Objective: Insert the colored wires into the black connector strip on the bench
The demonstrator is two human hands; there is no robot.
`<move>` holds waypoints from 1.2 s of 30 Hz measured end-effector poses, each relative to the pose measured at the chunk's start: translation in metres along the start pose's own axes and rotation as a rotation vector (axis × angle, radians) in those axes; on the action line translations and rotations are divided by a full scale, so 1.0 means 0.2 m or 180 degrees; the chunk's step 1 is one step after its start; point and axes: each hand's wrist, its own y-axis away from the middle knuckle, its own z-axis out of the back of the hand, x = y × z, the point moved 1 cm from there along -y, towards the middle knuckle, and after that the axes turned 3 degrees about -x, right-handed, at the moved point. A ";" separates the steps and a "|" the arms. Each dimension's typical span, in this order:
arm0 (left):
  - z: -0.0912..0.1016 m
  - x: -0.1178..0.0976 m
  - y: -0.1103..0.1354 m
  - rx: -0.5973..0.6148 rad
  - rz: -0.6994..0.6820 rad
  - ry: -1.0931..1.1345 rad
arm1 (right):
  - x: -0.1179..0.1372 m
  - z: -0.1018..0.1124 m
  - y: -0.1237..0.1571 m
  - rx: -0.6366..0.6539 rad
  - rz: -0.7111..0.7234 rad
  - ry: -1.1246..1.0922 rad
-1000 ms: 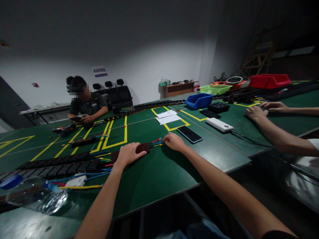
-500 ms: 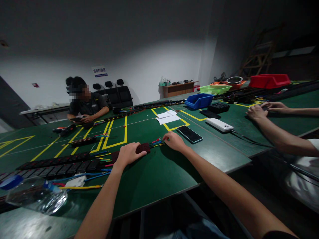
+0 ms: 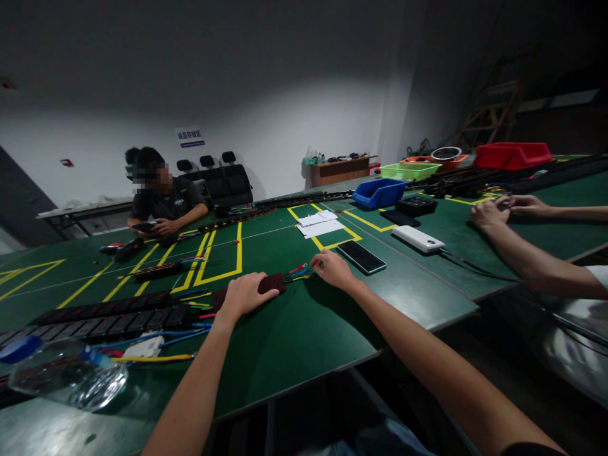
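My left hand lies over a dark red wiring block, its fingers wrapped round the far side and the thumb along the near edge. Thin coloured wires in red, blue, green and yellow come out of the block's right end. At their tips is my right hand, with its fingers curled and the thumb and forefinger closed at the wire ends; the exact contact is too small to see clearly. A phone lies just beyond my right hand.
Black module strips and a clear bottle lie at left. Papers, a white power bank and a blue bin are on the green table. A co-worker's hands work at right; another person sits across.
Almost nothing differs. My right hand's fingers have shifted very slightly at the wire ends, while my left hand stays on the block.
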 end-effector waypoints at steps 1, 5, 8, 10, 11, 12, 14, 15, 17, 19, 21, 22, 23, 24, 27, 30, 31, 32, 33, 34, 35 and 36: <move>0.00 0.00 0.00 0.0003 0.0003 0.0001 | 0.00 0.00 0.00 -0.0025 -0.0004 0.0000; -0.01 0.01 0.00 -0.0017 -0.0024 -0.0012 | 0.00 -0.01 0.00 -0.0004 -0.0023 0.0033; -0.01 0.01 0.00 -0.0052 -0.0037 -0.0035 | -0.01 -0.02 0.00 0.0209 -0.0019 0.0088; -0.02 0.01 0.00 -0.0067 -0.0036 -0.0036 | -0.02 -0.02 -0.01 0.0305 -0.0015 0.0116; -0.02 0.01 0.00 -0.0065 -0.0036 -0.0029 | -0.02 -0.02 -0.01 0.0302 -0.0016 0.0116; -0.02 0.01 0.00 -0.0065 -0.0038 -0.0020 | -0.02 -0.02 -0.01 0.0275 -0.0013 0.0104; -0.01 0.01 0.00 -0.0059 -0.0040 -0.0009 | -0.01 -0.01 0.00 0.0189 -0.0003 0.0055; -0.01 0.01 0.00 -0.0053 -0.0040 -0.0006 | -0.01 -0.01 0.00 0.0149 0.0007 0.0028; -0.01 0.01 0.00 -0.0031 -0.0035 -0.0001 | -0.01 -0.01 -0.01 0.0092 0.0024 -0.0017; -0.01 0.01 0.00 -0.0001 -0.0029 0.0008 | -0.01 0.00 -0.01 0.0044 0.0028 -0.0046; 0.00 0.01 0.00 0.0001 -0.0020 -0.0002 | -0.01 0.00 -0.01 -0.0015 0.0028 -0.0071; 0.00 0.00 0.00 -0.0004 -0.0018 -0.0006 | -0.01 0.00 -0.01 -0.0051 0.0030 -0.0084; 0.00 0.00 0.00 -0.0010 -0.0018 -0.0006 | -0.01 0.00 -0.01 -0.0089 0.0030 -0.0095; 0.00 0.00 0.00 -0.0013 -0.0019 -0.0003 | -0.01 0.00 -0.01 -0.0122 0.0033 -0.0105; 0.00 0.00 0.00 -0.0002 -0.0015 0.0008 | -0.01 0.01 -0.01 -0.0157 0.0053 -0.0106; 0.00 0.00 0.00 -0.0005 -0.0010 -0.0001 | 0.00 0.02 -0.01 -0.0079 0.0086 -0.0056; 0.00 0.00 0.00 -0.0012 -0.0011 -0.0003 | 0.01 0.02 0.00 -0.0039 0.0097 -0.0029; 0.00 0.00 0.00 -0.0017 -0.0012 -0.0005 | 0.01 0.02 0.00 0.0004 0.0108 -0.0001; 0.00 0.00 0.00 -0.0021 -0.0013 -0.0006 | 0.01 0.02 0.00 0.0041 0.0114 0.0029; 0.00 0.00 0.00 -0.0022 -0.0014 -0.0007 | 0.01 0.01 0.00 0.0080 0.0119 0.0066; 0.00 0.00 0.00 -0.0024 -0.0017 -0.0007 | 0.01 0.01 0.00 0.0120 0.0121 0.0107; 0.00 0.00 0.00 -0.0028 -0.0021 -0.0009 | 0.01 0.01 0.00 0.0162 0.0121 0.0148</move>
